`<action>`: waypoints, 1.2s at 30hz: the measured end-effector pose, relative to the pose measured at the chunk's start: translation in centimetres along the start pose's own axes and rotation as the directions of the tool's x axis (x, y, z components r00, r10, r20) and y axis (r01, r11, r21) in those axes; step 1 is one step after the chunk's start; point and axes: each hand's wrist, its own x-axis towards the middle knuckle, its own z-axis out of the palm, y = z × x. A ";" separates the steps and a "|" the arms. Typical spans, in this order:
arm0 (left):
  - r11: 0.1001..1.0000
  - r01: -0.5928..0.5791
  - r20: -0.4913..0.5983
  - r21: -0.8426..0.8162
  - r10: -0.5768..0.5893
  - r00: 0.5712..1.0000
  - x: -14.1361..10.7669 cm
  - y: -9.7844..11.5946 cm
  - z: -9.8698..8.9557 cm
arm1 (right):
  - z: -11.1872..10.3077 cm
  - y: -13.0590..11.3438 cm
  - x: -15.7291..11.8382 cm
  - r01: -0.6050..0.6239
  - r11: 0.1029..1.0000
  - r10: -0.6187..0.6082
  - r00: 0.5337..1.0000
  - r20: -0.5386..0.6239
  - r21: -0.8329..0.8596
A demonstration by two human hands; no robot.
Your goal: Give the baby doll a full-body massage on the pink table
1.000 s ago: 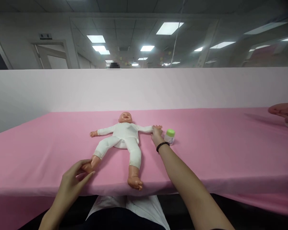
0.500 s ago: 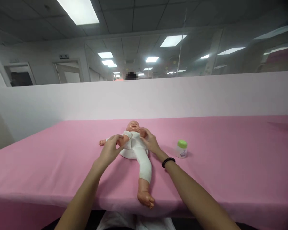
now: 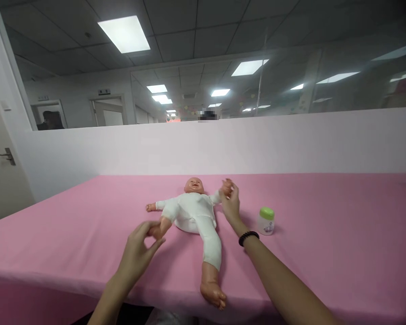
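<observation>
A baby doll (image 3: 196,210) with a white cloth body lies on its back on the pink-covered table (image 3: 307,253), head toward the wall. My left hand (image 3: 140,246) is at the doll's bent leg on the left, fingers around its foot and the thumb apart. At the doll's raised arm on the right, my right hand (image 3: 230,203) is closed round the wrist, with a black band on my own wrist. The doll's other leg stretches toward the front edge. A jar (image 3: 266,222) with a green lid stands right of my right hand.
Behind the table runs a low white wall (image 3: 257,146) with glass above it. A door (image 3: 3,158) is at the far left. Parts of people show beyond the glass.
My left hand has moved down and left with the doll's foot, straightening that leg somewhat. My right hand has moved right, drawing the doll's arm outward. The camera view has shifted.
</observation>
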 end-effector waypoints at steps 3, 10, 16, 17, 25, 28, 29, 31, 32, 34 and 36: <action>0.993 -0.106 0.135 0.052 0.098 0.986 5.9 1.1 1.9 | 1.1 -1.6 -1.7 0.272 0.959 -0.214 0.877 0.430 -0.077; 0.988 -0.143 0.174 0.067 0.129 0.976 8.7 0.4 3.8 | 0.4 -1.0 -1.6 0.318 0.934 -0.187 0.825 0.533 -0.164; 0.999 -0.052 0.073 0.010 0.051 0.996 -1.8 -0.2 -0.1 | -1.3 0.6 1.4 -0.275 0.961 0.272 0.945 -0.183 0.005; 1.000 -0.014 0.079 -0.008 0.015 0.997 -3.4 -0.6 -0.3 | -1.7 0.9 1.7 -0.370 0.928 0.367 0.893 -0.260 0.041; 1.000 0.013 -0.050 -0.014 -0.014 0.999 -1.5 -0.8 0.5 | -1.2 -0.1 0.7 -0.228 0.973 0.219 0.957 -0.190 -0.029; 0.997 -0.041 0.002 0.072 0.041 0.999 3.0 1.3 2.1 | 0.2 -1.8 -0.9 0.108 0.991 -0.096 0.987 0.129 -0.085; 0.992 -0.048 0.039 0.115 0.044 0.998 4.3 1.9 2.9 | 0.6 -2.2 -1.5 0.200 0.976 -0.171 0.949 0.266 -0.088; 0.980 -0.054 0.122 0.190 0.031 0.992 6.3 2.8 4.7 | 0.9 -2.7 -2.4 0.317 0.944 -0.228 0.829 0.510 -0.093; 0.974 -0.059 0.160 0.218 0.024 0.987 7.0 3.1 5.5 | 1.0 -2.8 -2.7 0.338 0.936 -0.218 0.775 0.593 -0.097; 0.967 -0.069 0.203 0.246 0.018 0.979 7.8 3.4 6.5 | 0.9 -2.6 -2.8 0.310 0.947 -0.183 0.737 0.651 -0.084; 0.971 -0.070 0.196 0.227 0.025 0.980 7.6 3.6 6.4 | 0.8 -2.0 -2.1 0.220 0.974 -0.154 0.808 0.568 -0.048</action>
